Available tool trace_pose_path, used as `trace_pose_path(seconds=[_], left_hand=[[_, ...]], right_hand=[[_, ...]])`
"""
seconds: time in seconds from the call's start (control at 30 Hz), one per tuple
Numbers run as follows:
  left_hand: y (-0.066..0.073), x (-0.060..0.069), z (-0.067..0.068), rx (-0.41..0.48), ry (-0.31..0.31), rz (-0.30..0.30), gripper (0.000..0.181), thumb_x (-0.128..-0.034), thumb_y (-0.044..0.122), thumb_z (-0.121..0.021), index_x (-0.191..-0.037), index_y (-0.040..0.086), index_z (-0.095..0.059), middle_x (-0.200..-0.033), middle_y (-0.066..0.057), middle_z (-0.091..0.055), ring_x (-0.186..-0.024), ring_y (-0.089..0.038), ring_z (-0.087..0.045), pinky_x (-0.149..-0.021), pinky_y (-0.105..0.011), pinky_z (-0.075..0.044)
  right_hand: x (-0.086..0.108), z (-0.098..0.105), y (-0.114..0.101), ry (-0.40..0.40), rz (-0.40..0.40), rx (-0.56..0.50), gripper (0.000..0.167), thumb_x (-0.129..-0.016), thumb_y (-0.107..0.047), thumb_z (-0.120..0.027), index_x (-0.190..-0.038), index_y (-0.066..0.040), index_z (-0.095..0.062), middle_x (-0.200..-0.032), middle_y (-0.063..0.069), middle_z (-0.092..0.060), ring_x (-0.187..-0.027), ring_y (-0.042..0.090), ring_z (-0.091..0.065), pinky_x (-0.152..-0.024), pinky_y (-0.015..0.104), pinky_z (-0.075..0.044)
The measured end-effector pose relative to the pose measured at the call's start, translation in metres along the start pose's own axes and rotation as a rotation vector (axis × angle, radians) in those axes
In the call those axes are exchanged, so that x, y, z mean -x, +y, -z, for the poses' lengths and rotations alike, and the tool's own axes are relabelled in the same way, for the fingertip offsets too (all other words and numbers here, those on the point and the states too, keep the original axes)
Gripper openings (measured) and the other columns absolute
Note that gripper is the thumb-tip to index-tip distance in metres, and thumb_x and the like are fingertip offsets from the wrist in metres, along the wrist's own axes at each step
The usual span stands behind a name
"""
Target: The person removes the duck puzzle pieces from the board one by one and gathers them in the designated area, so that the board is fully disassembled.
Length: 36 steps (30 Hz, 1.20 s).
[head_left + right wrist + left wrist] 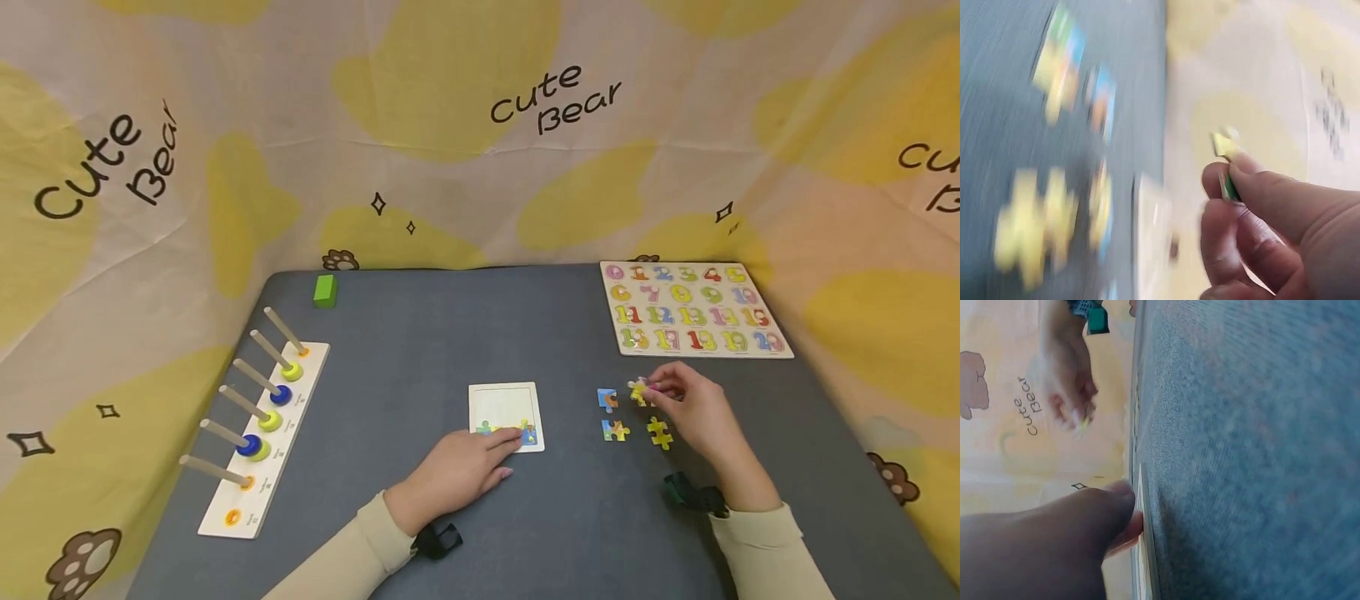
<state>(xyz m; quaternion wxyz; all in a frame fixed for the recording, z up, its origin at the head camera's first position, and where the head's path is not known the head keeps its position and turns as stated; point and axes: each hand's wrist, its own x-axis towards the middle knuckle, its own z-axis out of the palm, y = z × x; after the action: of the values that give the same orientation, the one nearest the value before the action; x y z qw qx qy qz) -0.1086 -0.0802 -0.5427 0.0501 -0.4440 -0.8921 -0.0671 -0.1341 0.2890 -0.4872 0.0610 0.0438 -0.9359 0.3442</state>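
Observation:
My left hand (461, 471) rests its extended fingers on the lower edge of a small wooden puzzle tray (504, 397). A row of coloured jigsaw pieces (484, 428) lies along the tray's bottom, partly covered by those fingers. Over the loose pieces on the right, my right hand (693, 408) pinches a yellow and green jigsaw piece (1225, 145) between thumb and index finger, raised off the table in the right wrist view. Near it lie a blue and orange piece (607, 400), a multicoloured piece (616, 431) and a yellow piece (660, 433).
A white board with pegs (296, 392) carrying blue and yellow rings stands at the left. A green block (325, 292) sits at the back left. The number puzzle board (693, 350) lies at the back right, near the patterned cloth wall (465, 192).

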Motion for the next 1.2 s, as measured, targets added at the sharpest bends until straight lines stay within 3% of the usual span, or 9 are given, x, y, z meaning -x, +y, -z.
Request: trace_pose_path(seconds=[0.13, 0.3, 0.43, 0.63, 0.77, 0.93, 1.1, 1.2], left_hand=[[0.0, -0.002, 0.0, 0.0, 0.002, -0.003, 0.04, -0.1075, 0.037, -0.061, -0.14, 0.015, -0.068, -0.145, 0.005, -0.059, -0.113, -0.012, -0.067, -0.088, -0.034, -0.055], [0.0, -0.002, 0.006, -0.005, -0.01, 0.017, 0.036, -0.107, 0.037, -0.062, -0.136, 0.017, -0.072, -0.143, 0.007, -0.062, -0.117, -0.008, -0.066, -0.087, -0.033, -0.054], [-0.001, 0.001, 0.007, -0.001, 0.006, 0.009, 0.036, -0.1061, 0.039, -0.063, -0.132, 0.017, -0.074, -0.141, 0.005, -0.064, -0.115, -0.009, -0.067, -0.083, -0.033, -0.055], [-0.003, 0.004, 0.003, -0.014, 0.031, -0.015, 0.037, -0.1061, 0.042, -0.062, -0.132, 0.018, -0.074, -0.138, 0.004, -0.061, -0.11, -0.011, -0.067, -0.081, -0.032, -0.055], [-0.005, 0.007, 0.004, 0.03, 0.037, -0.011, 0.037, -0.1058, 0.042, -0.063, -0.132, 0.019, -0.073, -0.131, 0.003, -0.059, -0.1, -0.012, -0.065, -0.081, -0.031, -0.054], [-0.01, 0.02, 0.009, 0.03, 0.064, 0.042, 0.032, -0.1026, 0.04, -0.069, -0.127, 0.02, -0.076, -0.097, 0.005, -0.056, -0.073, -0.008, -0.051, -0.067, -0.026, -0.047], [-0.009, 0.031, 0.012, 0.005, 0.053, 0.09, 0.037, -0.0997, 0.037, -0.074, -0.133, 0.021, -0.074, -0.083, 0.006, -0.055, -0.063, -0.008, -0.048, -0.058, -0.026, -0.044], [-0.005, 0.034, 0.011, 0.009, 0.022, 0.106, 0.045, -0.1007, 0.04, -0.071, -0.14, 0.019, -0.068, -0.085, 0.005, -0.06, -0.065, -0.01, -0.056, -0.058, -0.028, -0.048]], right_hand=[[0.018, 0.025, 0.04, -0.003, -0.066, 0.093, 0.018, -0.094, -0.012, -0.081, -0.107, -0.001, -0.073, -0.086, 0.004, -0.072, -0.073, 0.018, -0.064, -0.058, 0.026, -0.047], [0.034, 0.034, 0.07, -0.042, -0.176, 0.103, 0.02, -0.093, -0.009, -0.081, -0.104, 0.003, -0.072, -0.083, 0.005, -0.07, -0.069, 0.016, -0.061, -0.056, 0.027, -0.046], [0.039, 0.031, 0.079, -0.051, -0.247, 0.088, 0.02, -0.093, -0.013, -0.081, -0.097, 0.001, -0.068, -0.078, 0.003, -0.07, -0.065, 0.015, -0.058, -0.055, 0.028, -0.044], [0.04, 0.026, 0.08, 0.014, -0.213, 0.155, 0.019, -0.091, -0.016, -0.084, -0.09, -0.002, -0.072, -0.074, 0.002, -0.068, -0.064, 0.016, -0.055, -0.056, 0.032, -0.042], [0.043, 0.026, 0.077, 0.031, -0.242, 0.192, 0.023, -0.089, -0.013, -0.085, -0.088, -0.001, -0.065, -0.076, 0.006, -0.064, -0.066, 0.021, -0.053, -0.06, 0.037, -0.041], [0.042, 0.018, 0.051, 0.08, -0.201, 0.187, 0.028, -0.088, -0.01, -0.086, -0.089, -0.003, -0.058, -0.076, 0.007, -0.057, -0.064, 0.022, -0.05, -0.057, 0.036, -0.038], [0.024, -0.01, -0.015, 0.114, 0.024, 0.118, 0.025, -0.085, -0.006, -0.087, -0.09, -0.006, -0.063, -0.075, 0.001, -0.056, -0.065, 0.017, -0.05, -0.055, 0.031, -0.04], [0.011, -0.04, -0.056, 0.028, 0.178, 0.05, 0.022, -0.084, -0.005, -0.089, -0.089, -0.009, -0.067, -0.077, -0.004, -0.055, -0.067, 0.012, -0.051, -0.059, 0.029, -0.043]])
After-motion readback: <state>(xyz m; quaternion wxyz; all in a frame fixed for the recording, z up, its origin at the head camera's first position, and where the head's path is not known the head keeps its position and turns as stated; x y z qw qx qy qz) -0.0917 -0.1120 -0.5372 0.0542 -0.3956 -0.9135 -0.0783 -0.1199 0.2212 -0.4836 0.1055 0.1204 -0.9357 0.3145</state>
